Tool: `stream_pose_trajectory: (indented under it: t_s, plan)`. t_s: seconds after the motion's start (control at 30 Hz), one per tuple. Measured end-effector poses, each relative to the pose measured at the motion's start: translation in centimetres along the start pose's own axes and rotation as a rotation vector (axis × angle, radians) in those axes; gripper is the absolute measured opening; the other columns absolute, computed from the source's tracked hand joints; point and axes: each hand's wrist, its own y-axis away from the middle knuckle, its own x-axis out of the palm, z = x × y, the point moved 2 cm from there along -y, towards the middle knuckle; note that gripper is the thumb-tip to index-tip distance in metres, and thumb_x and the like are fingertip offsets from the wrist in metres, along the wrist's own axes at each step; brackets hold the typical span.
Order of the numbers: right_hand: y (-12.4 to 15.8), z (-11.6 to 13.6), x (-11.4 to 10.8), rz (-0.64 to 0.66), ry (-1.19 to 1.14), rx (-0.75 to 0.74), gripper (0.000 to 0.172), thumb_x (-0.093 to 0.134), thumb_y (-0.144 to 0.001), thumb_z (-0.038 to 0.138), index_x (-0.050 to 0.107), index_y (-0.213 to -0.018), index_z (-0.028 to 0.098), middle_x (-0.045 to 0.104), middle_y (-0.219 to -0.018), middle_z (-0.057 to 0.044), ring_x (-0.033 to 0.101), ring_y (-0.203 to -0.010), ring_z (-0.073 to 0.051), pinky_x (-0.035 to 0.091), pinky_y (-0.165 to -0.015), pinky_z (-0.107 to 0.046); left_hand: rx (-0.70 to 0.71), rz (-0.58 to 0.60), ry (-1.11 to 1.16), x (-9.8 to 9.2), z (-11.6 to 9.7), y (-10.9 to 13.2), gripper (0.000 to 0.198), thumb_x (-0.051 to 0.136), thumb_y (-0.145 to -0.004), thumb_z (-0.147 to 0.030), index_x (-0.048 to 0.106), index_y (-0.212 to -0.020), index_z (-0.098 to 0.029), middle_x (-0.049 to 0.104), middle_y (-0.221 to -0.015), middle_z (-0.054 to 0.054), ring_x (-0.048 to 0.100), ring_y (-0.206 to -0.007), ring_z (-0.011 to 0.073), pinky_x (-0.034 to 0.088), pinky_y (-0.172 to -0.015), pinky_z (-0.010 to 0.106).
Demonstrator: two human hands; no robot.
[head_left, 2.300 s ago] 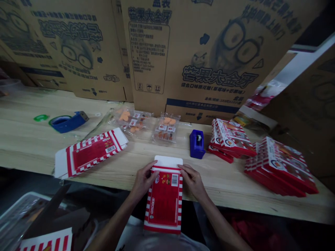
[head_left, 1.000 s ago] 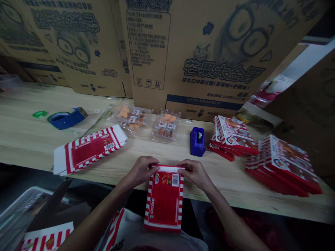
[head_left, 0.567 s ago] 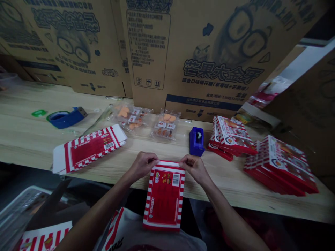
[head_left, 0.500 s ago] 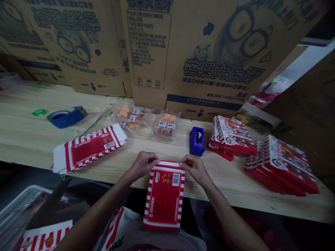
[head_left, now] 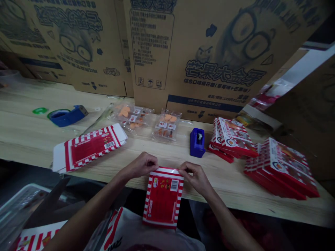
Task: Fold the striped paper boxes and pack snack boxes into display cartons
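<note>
A red and white striped candy box (head_left: 162, 200) with a barcode is held at the table's near edge, its printed panel facing up. My left hand (head_left: 142, 164) pinches its far left corner between thumb and fingers. At the far right corner, my right hand (head_left: 195, 175) pinches the box the same way. The top flap lies between both hands. Beyond my right hand stands a blue tape dispenser (head_left: 197, 143). Left of my left hand lies a stack of flat, unfolded striped boxes (head_left: 90, 148).
Clear packets of sweets (head_left: 167, 126) lie before tall cardboard cartons (head_left: 149, 69). Filled striped boxes (head_left: 285, 167) are stacked at right. A larger blue tape dispenser (head_left: 68, 116) and a green tape ring (head_left: 39, 111) sit at left. Below is a plastic bin (head_left: 28, 190).
The top edge of the box has come slightly nearer to me, and its top flap looks folded further over. Both hands keep their pinch at the corners.
</note>
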Motion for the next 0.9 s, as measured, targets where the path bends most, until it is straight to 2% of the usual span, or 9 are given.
stream_pose_trajectory:
  t_s: [0.07, 0.2, 0.3, 0.47, 0.63, 0.7, 0.9]
  plan:
    - [0.2, -0.1, 0.1, 0.009, 0.027, -0.009, 0.016, 0.061, -0.081, 0.025, 0.062, -0.067, 0.017, 0.063, -0.067, -0.002, 0.058, -0.064, -0.015, 0.045, -0.060, -0.025, 0.017, 0.019, -0.047, 0.0, -0.1, 0.2, 0.018, 0.055, -0.079, -0.017, 0.060, -0.062, -0.011, 0.052, -0.053, -0.004, 0.044, -0.051, 0.0065, 0.030, -0.050, 0.015]
    - [0.1, -0.1, 0.2, 0.063, 0.131, -0.037, 0.014, 0.062, -0.079, 0.021, 0.060, -0.066, 0.017, 0.063, -0.064, -0.001, 0.058, -0.061, -0.014, 0.043, -0.056, -0.024, 0.063, 0.143, -0.160, -0.2, -0.5, -0.2, 0.015, 0.058, -0.077, -0.014, 0.057, -0.062, -0.012, 0.052, -0.054, -0.004, 0.043, -0.050, 0.0065, 0.029, -0.049, 0.016]
    - [0.1, 0.4, 0.2, 0.013, 0.271, -0.127, 0.019, 0.062, -0.079, 0.019, 0.057, -0.061, 0.018, 0.059, -0.060, 0.000, 0.053, -0.056, -0.012, 0.040, -0.054, -0.024, 0.142, 0.169, -0.300, -0.2, -1.1, -0.5, 0.016, 0.057, -0.078, -0.011, 0.055, -0.063, -0.014, 0.051, -0.055, -0.004, 0.043, -0.050, 0.0072, 0.030, -0.050, 0.018]
    - [1.4, 0.6, 0.5, -0.012, 0.276, -0.274, 0.019, 0.054, -0.088, 0.017, 0.056, -0.068, 0.019, 0.059, -0.067, -0.002, 0.056, -0.063, -0.013, 0.044, -0.060, -0.026, 0.273, 0.018, -0.512, 1.2, -1.3, 1.5, 0.022, 0.045, -0.087, -0.011, 0.055, -0.069, -0.015, 0.060, -0.069, 0.002, 0.054, -0.062, 0.0112, 0.039, -0.058, 0.019]
    - [3.4, 0.2, 1.0, -0.042, 0.290, -0.460, 0.008, 0.057, -0.087, 0.013, 0.061, -0.089, 0.020, 0.067, -0.087, -0.007, 0.064, -0.081, -0.018, 0.053, -0.070, -0.030, 0.399, -0.272, -0.530, 3.2, -0.8, 4.6, 0.019, 0.043, -0.090, -0.013, 0.061, -0.084, -0.016, 0.067, -0.085, 0.008, 0.063, -0.076, 0.0142, 0.051, -0.069, 0.024]
    - [3.9, 0.0, 1.3, -0.061, 0.325, -0.503, 0.013, 0.060, -0.085, 0.012, 0.061, -0.095, 0.020, 0.067, -0.092, -0.009, 0.065, -0.087, -0.019, 0.054, -0.073, -0.032, 0.438, -0.358, -0.543, 3.8, -0.6, 5.2, 0.017, 0.044, -0.090, -0.012, 0.061, -0.090, -0.015, 0.068, -0.091, 0.009, 0.065, -0.080, 0.0151, 0.054, -0.072, 0.026]
    - [4.2, -0.8, 2.0, -0.112, 0.331, -0.508, 0.021, 0.060, -0.083, 0.005, 0.060, -0.096, 0.021, 0.067, -0.091, -0.008, 0.065, -0.087, -0.019, 0.055, -0.074, -0.032, 0.469, -0.422, -0.691, 4.9, -0.3, 5.8, 0.018, 0.049, -0.085, -0.007, 0.061, -0.098, -0.011, 0.068, -0.102, 0.015, 0.068, -0.087, 0.0200, 0.057, -0.077, 0.032]
